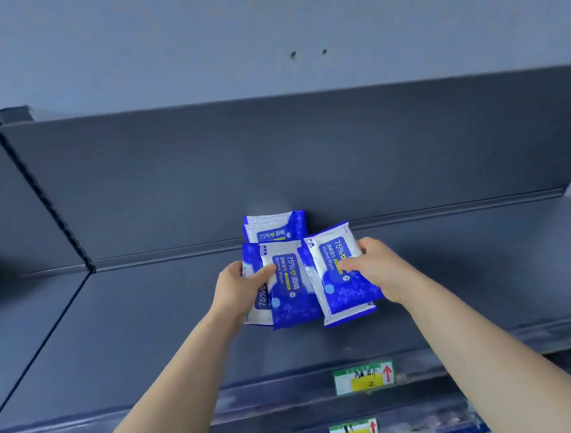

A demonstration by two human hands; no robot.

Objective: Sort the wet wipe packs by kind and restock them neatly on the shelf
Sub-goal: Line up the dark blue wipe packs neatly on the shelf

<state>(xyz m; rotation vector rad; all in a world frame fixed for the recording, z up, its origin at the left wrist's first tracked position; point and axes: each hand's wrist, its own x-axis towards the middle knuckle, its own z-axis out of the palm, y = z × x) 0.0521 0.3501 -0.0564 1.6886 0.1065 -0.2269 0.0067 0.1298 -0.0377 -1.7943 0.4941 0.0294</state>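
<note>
Above a smooth dark grey metal shelf [148, 312], the left hand [240, 286] grips two overlapping glossy blue-and-white alcohol wipe packs [287, 284]. The right hand [376, 265] clasps a third flat rectangular pack [340, 280] just beside them. More matching packs [274, 225] stand against the back panel [306, 153] behind.

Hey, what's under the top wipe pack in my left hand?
Another alcohol wipe pack lies under the top pack gripped by the left hand. Only its left edge and a 75% mark show; the rest is covered.
</note>
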